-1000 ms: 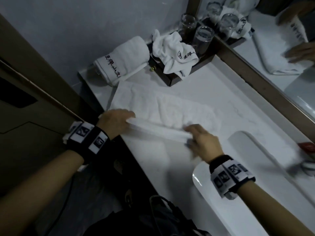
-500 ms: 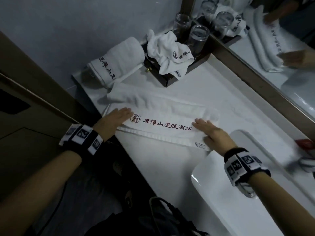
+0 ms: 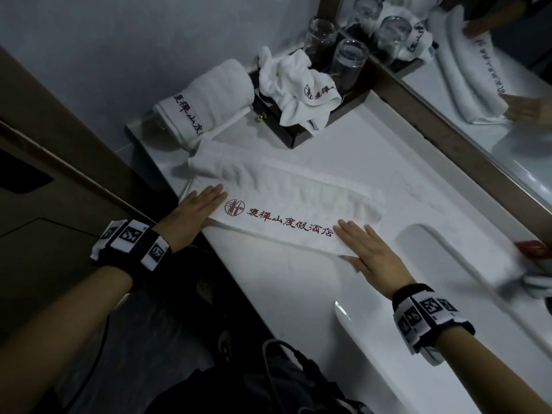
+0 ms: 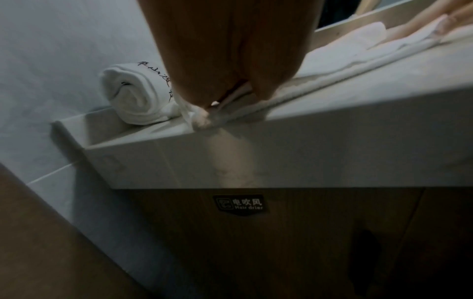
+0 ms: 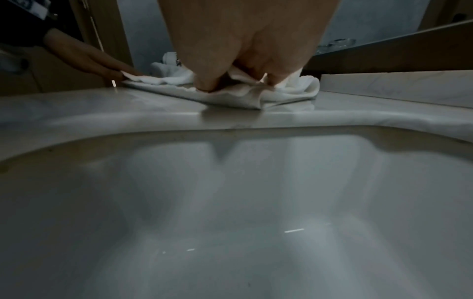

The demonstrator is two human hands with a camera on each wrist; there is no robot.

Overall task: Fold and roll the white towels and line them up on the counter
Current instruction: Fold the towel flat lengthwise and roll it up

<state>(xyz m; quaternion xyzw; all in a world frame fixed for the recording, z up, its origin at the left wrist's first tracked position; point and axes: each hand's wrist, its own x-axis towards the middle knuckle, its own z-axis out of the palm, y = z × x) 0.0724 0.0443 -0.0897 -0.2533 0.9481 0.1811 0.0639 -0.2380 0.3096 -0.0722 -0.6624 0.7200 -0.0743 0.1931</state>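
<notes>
A white towel (image 3: 286,204) folded into a long strip lies on the white counter (image 3: 358,162), its red lettering facing up. My left hand (image 3: 197,210) lies flat on the strip's left end, fingers straight. My right hand (image 3: 367,249) lies flat on the right end (image 5: 294,91). A rolled towel (image 3: 209,97) rests at the back left corner, also in the left wrist view as the rolled towel (image 4: 135,97). A crumpled white towel (image 3: 295,91) sits on a dark tray.
Two glasses (image 3: 346,64) stand on the dark tray (image 3: 322,127) by the mirror (image 3: 493,94). The sink basin (image 3: 448,294) opens just right of my right hand. The counter's front edge (image 4: 281,145) runs right under my left hand. A red item (image 3: 534,248) lies by the sink.
The near edge of the towel was lifted and folded over away from me, showing the red lettering. Both hands then went from gripping the edge to lying flat on the strip's ends.
</notes>
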